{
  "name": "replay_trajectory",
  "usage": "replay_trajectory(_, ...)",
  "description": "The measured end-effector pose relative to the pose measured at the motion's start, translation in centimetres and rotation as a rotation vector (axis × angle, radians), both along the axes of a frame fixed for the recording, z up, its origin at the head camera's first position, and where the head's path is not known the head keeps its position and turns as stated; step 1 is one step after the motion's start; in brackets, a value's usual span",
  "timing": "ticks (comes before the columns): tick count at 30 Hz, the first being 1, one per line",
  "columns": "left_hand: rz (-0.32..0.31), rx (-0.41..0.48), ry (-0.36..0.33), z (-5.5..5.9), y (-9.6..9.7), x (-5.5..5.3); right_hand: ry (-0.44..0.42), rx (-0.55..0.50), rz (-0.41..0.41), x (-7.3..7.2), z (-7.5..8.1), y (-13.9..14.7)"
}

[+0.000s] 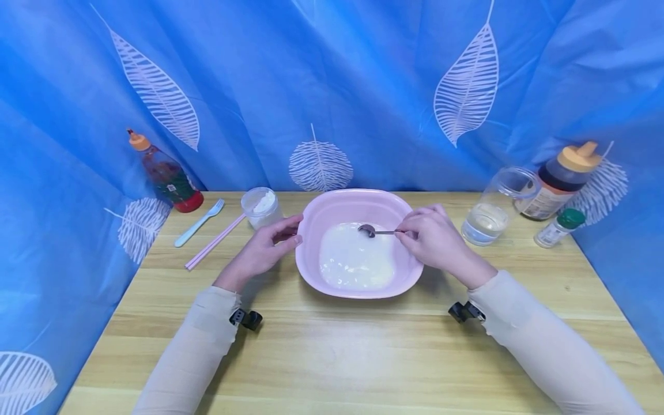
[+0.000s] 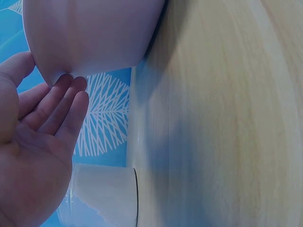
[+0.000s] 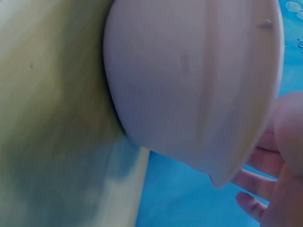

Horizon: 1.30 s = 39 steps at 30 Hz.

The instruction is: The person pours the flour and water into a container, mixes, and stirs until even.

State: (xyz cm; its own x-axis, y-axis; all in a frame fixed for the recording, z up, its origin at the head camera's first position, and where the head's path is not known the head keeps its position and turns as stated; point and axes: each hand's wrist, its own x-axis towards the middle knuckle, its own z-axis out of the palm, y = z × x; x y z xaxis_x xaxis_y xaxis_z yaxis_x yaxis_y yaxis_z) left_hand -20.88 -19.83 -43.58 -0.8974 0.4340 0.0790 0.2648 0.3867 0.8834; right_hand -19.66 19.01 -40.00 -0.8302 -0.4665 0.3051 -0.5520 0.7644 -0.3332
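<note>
A pink plastic basin (image 1: 358, 196) stands on the table, with a milky white liquid (image 1: 353, 265) in its bottom. My left hand (image 1: 267, 245) holds the basin's left rim. In the left wrist view its fingertips (image 2: 78, 85) curve under the rim and the thumb lies at the edge. Over the right rim, my right hand (image 1: 433, 236) pinches the handle of a small metal spoon (image 1: 383, 232). The spoon's bowl hangs over the liquid; whether it touches is unclear. In the right wrist view the basin wall (image 3: 175, 85) hides the spoon.
Left of the basin are a tub of white powder (image 1: 261, 210), pink chopsticks (image 1: 215, 242), a light-blue fork (image 1: 199, 223) and a red sauce bottle (image 1: 171, 178). On the right stand a clear cup (image 1: 485, 222), a dark sauce bottle (image 1: 557, 184) and a green-capped shaker (image 1: 559, 229). A blue curtain (image 1: 384, 115) hangs behind.
</note>
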Motion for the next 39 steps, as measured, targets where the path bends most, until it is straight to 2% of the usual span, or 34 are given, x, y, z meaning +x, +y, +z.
replay_trajectory(5,0.008,-0.006,0.008,-0.3,-0.1,-0.1,0.049,0.051,0.07,0.4,1.1,0.7)
replay_trajectory(8,0.014,-0.007,0.006,-0.2,-0.1,-0.1,0.03,0.036,0.127,0.7,1.5,0.8)
replay_trajectory(15,0.012,-0.013,-0.001,-0.2,-0.1,0.0,-0.033,-0.035,0.255,1.8,1.0,0.4)
replay_trajectory(25,0.013,-0.007,0.013,-0.4,0.0,-0.1,0.005,-0.031,0.373,2.6,1.7,1.6)
replay_trajectory(29,0.016,-0.012,0.013,-0.3,0.0,-0.1,-0.024,-0.064,0.436,2.7,1.7,1.7)
replay_trajectory(33,0.019,-0.014,0.004,-0.2,0.1,-0.1,-0.034,-0.1,0.428,2.9,1.1,0.9)
replay_trajectory(39,0.014,-0.013,0.002,-0.1,0.1,0.0,-0.008,-0.062,0.293,2.9,0.2,-0.5)
